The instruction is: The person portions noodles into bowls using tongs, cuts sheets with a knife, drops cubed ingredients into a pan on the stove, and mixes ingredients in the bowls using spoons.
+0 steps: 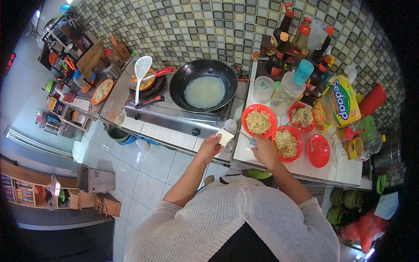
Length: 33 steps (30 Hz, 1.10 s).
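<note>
My left hand holds a pale, flat, squarish piece between thumb and fingers, over the counter's front edge. My right hand is closed round the handle of a knife, whose blade points up and left towards the pale piece. Just beyond my right hand are a red bowl of noodles and a second red bowl of noodles. Up and left of my hands, a black wok with cloudy yellowish liquid sits on the stove.
A third noodle bowl, a red plate, jars, sauce bottles and a yellow-green packet crowd the right counter. A white slotted ladle and red-handled tongs lie left of the wok.
</note>
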Each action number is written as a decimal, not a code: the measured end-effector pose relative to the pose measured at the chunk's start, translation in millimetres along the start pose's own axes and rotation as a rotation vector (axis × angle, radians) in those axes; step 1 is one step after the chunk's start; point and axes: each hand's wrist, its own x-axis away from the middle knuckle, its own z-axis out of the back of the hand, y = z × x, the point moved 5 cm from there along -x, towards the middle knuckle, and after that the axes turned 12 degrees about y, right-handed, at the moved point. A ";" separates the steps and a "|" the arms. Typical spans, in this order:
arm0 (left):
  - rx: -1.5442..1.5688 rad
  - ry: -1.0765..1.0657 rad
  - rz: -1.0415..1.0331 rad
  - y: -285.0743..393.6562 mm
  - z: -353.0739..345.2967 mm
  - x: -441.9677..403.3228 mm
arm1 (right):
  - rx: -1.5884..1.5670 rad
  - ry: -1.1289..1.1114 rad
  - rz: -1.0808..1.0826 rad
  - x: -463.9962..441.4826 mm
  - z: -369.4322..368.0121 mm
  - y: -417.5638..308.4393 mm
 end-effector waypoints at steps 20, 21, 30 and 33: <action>-0.272 -0.267 -0.109 -4.0 -70.6 34.4 | -0.564 -0.093 -0.231 -8.7 10.9 -16.4; -0.244 -0.243 -0.095 -4.3 -69.7 33.8 | -0.565 -0.093 -0.230 -8.8 9.6 -15.8; -0.450 -0.203 -0.348 -10.8 -54.0 15.8 | -0.488 -0.060 -0.142 -10.4 10.6 -13.2; -0.579 -0.066 -0.601 4.6 -56.4 26.3 | -0.621 -0.012 -0.160 -4.2 0.5 -1.1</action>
